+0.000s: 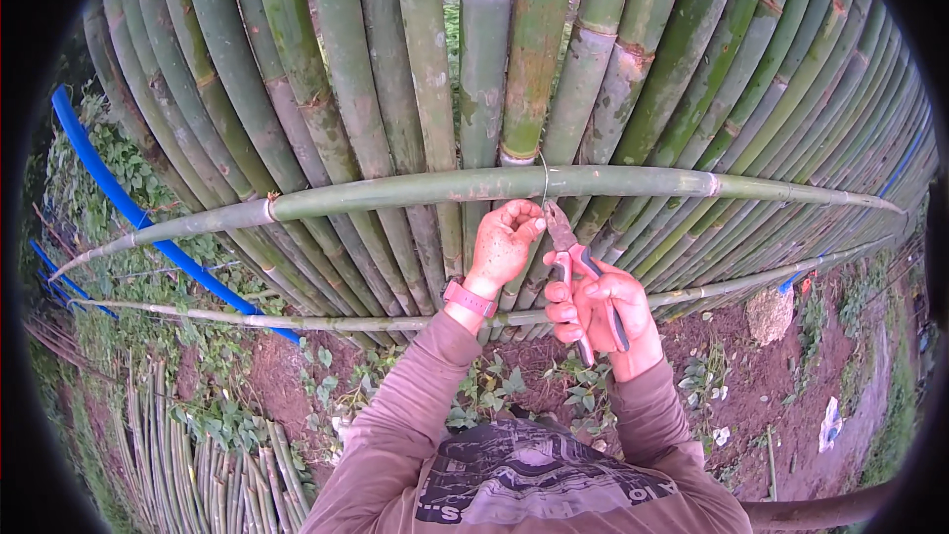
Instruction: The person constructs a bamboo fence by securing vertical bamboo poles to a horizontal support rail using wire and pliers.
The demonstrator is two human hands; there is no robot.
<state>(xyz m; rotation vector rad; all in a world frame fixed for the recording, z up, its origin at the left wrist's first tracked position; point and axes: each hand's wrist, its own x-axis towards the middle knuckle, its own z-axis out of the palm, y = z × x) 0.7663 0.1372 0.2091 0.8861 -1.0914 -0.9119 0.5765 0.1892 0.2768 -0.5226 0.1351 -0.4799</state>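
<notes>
A thin wire (546, 178) loops over a horizontal green bamboo pole (415, 190), which lies across a row of upright bamboo poles (481, 69). Just below this pole, my right hand (611, 305) grips pliers (563, 237) with pink and dark handles. Their jaws point up and meet the lower end of the wire. My left hand (502, 242), with a pink band (471, 299) on its wrist, is closed in a pinch beside the jaws. Whatever its fingertips hold is too small to make out.
A second, thinner horizontal pole (395, 323) crosses lower down, behind my wrists. Blue tubing (119, 196) slants across the left side. Cut bamboo (198, 475) lies piled at lower left. Leafy plants (494, 386), bare soil and a pale rock (769, 314) are on the ground.
</notes>
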